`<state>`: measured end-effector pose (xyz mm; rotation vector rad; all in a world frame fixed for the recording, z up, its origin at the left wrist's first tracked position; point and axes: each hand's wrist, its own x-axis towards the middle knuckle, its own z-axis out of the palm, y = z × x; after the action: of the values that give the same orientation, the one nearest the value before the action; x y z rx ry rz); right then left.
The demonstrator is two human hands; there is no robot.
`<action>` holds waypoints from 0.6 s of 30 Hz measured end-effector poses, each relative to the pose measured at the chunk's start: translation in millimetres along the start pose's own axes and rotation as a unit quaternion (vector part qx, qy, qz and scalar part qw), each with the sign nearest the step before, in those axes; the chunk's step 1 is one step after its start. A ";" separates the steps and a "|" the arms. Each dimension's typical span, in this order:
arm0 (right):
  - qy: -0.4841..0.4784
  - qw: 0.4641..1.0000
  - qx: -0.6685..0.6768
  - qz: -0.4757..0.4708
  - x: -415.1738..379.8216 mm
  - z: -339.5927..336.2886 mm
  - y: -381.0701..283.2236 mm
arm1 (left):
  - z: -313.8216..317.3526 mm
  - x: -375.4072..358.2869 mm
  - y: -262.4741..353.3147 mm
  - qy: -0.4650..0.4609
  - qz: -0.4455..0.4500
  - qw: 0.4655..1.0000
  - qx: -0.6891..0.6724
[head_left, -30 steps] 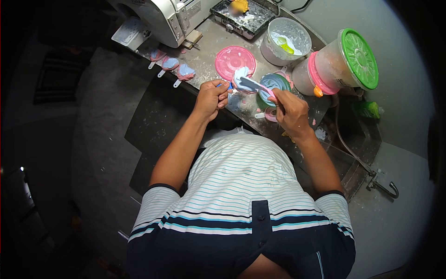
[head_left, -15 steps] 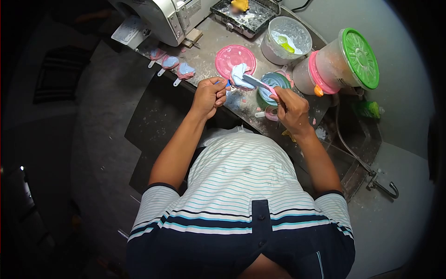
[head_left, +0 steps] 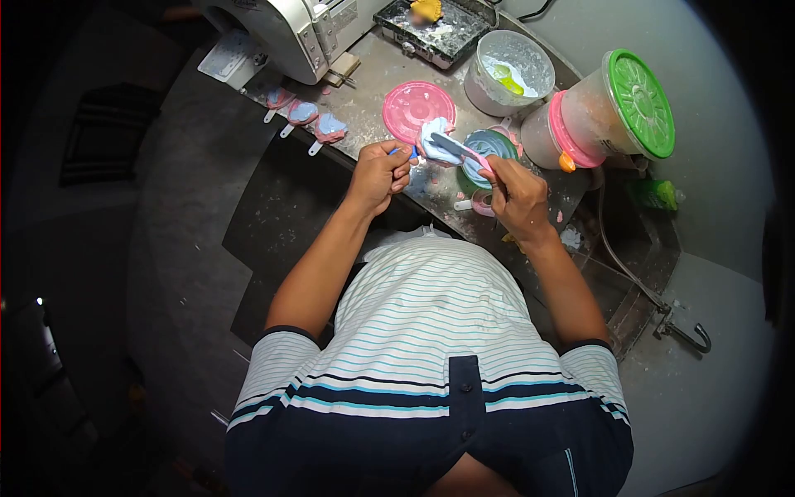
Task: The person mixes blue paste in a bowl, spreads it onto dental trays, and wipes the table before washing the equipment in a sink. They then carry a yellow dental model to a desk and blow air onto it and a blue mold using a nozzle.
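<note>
My left hand [head_left: 383, 176] is closed round the blue handle of what looks like a dental impression tray [head_left: 435, 141]. Pale blue paste, like wet plaster, is heaped on the tray over some pink material. My right hand [head_left: 522, 195] grips the pink handle of a mixing spatula [head_left: 451, 144], whose grey blade rests against the paste. Just behind the spatula stands a green mixing bowl [head_left: 479, 180] containing more blue paste. A pink-lined tray with a white handle [head_left: 482, 204] lies near the bowl, partly hidden by my right hand.
Several similar trays [head_left: 331, 127] line the counter's front left edge near a white machine [head_left: 290, 33]. Behind my hands lies a pink lid [head_left: 418, 109]. A tub of white powder [head_left: 484, 95], stacked containers [head_left: 588, 116] and a black-framed device [head_left: 431, 50] stand farther back.
My left hand and the tray have shifted slightly right. The spatula blade now lies a little farther over the paste, whose surface has changed shape.
</note>
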<state>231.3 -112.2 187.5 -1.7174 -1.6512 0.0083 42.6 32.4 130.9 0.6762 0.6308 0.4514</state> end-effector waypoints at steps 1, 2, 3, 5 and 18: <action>0.000 1.000 0.000 0.000 0.2 0.9 -0.7 | 1.7 -0.5 -1.1 0.000 0.000 1.000 0.000; 0.000 1.000 -0.002 0.005 0.3 1.8 -1.0 | 4.8 -1.2 -1.1 0.003 -0.002 1.000 0.014; -0.002 1.000 -0.005 0.010 0.3 2.2 -0.8 | 6.9 -1.0 -1.1 0.006 -0.003 1.000 0.027; -0.006 1.000 -0.005 0.022 -3.1 4.4 1.8 | 4.5 1.0 -6.2 -0.005 -0.002 0.999 0.032; -0.172 0.885 -0.122 0.415 -15.9 -13.6 54.1 | -75.8 -11.1 -54.6 0.086 -0.008 0.996 -0.013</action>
<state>281.6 -127.0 162.8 -2.6226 -1.0310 0.5607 -6.0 20.7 51.2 0.6113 0.7920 0.5049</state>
